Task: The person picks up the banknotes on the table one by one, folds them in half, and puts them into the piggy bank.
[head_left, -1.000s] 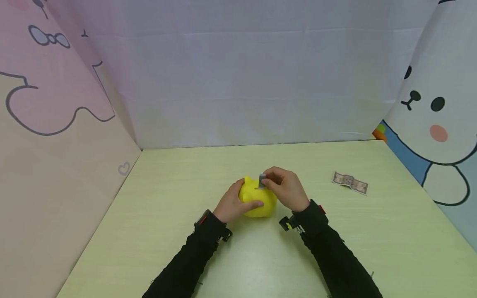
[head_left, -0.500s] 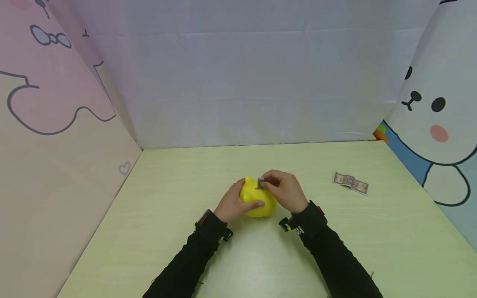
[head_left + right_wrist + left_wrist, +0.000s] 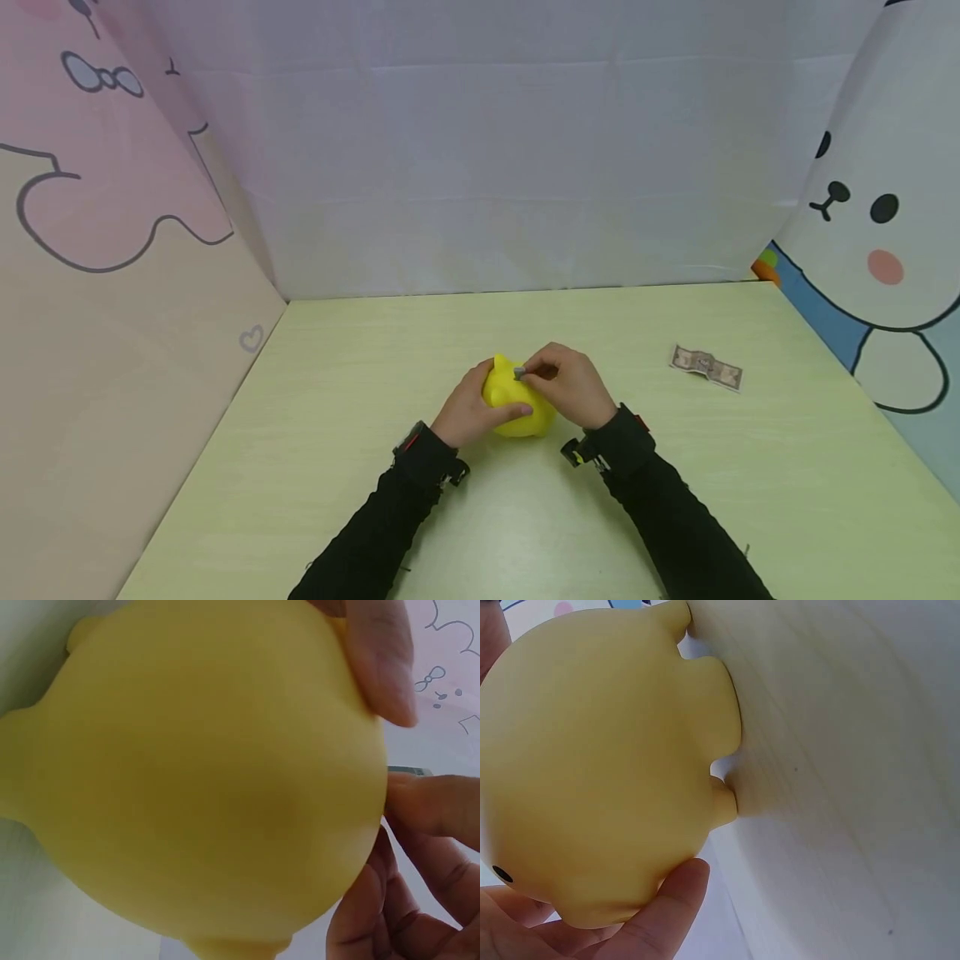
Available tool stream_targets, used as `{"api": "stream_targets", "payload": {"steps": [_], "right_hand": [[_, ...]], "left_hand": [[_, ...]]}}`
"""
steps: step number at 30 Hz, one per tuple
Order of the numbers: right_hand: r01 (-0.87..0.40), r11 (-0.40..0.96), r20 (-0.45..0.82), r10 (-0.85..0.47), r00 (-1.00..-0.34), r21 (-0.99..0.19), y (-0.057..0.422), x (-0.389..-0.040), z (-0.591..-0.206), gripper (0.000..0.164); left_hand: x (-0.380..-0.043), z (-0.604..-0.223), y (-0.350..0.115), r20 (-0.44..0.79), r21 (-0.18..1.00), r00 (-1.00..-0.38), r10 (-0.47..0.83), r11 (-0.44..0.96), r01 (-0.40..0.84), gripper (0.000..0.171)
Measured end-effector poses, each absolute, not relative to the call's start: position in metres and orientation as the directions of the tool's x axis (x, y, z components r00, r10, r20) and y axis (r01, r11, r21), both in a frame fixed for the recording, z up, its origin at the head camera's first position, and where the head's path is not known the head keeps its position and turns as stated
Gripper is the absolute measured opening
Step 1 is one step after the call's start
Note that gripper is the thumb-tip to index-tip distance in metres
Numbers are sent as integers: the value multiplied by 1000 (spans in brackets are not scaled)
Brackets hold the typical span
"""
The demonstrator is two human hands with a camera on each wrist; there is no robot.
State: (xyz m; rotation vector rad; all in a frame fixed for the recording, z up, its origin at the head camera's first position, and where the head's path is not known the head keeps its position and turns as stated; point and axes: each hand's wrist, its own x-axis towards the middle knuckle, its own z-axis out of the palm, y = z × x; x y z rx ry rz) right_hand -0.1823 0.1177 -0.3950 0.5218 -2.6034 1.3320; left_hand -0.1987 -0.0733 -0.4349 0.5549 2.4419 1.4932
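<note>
A yellow piggy bank (image 3: 517, 408) stands on the table, its slot on top. My left hand (image 3: 474, 408) grips its left side, the thumb lying across the front. In the left wrist view those fingers curl round the snout end of the piggy bank (image 3: 607, 765). Over the slot, my right hand (image 3: 572, 387) pinches a small grey-green folded banknote (image 3: 519, 373), only a short piece of which shows above the pig. From the right wrist view, the edge of the banknote (image 3: 409, 770) shows behind the pig's curve, just by the right hand's fingers (image 3: 439, 806).
A creased brownish banknote (image 3: 705, 367) lies on the pale wooden table (image 3: 375, 358) to the right. A white cloth backdrop (image 3: 487, 167) hangs behind the table's far edge. Printed cartoon panels flank both sides. Wrist cameras sit on both black sleeves.
My right hand has come down and slightly left, and the folded banknote has sunk toward the slot, with less of it showing. My left hand and the piggy bank hold nearly still.
</note>
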Motion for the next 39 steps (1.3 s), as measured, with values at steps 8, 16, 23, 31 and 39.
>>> {"api": "stream_targets", "payload": {"steps": [8,16,23,31,39], "right_hand": [[-411,523,321,-258,-911,-747,121,-182,-394,21],[-478,485,388,-280,-878,-732,121,-180,-390,17],[-456,498,368,-269,-890,-738,122,-178,-388,10],[-425,517,337,-259,-905,-743,122,-179,-392,6],[-424,526,336,-260,-905,-737,121,-180,-394,5]], "left_hand": [[-199,-435,-74,-1,887,-902,433,417,199,81],[-200,-436,-74,3,891,-898,439,407,202,75],[-201,-437,-74,11,889,-899,437,407,209,73],[-198,-437,-74,-3,884,-903,430,423,199,84],[-199,-436,-74,-3,885,-905,425,422,195,83]]}}
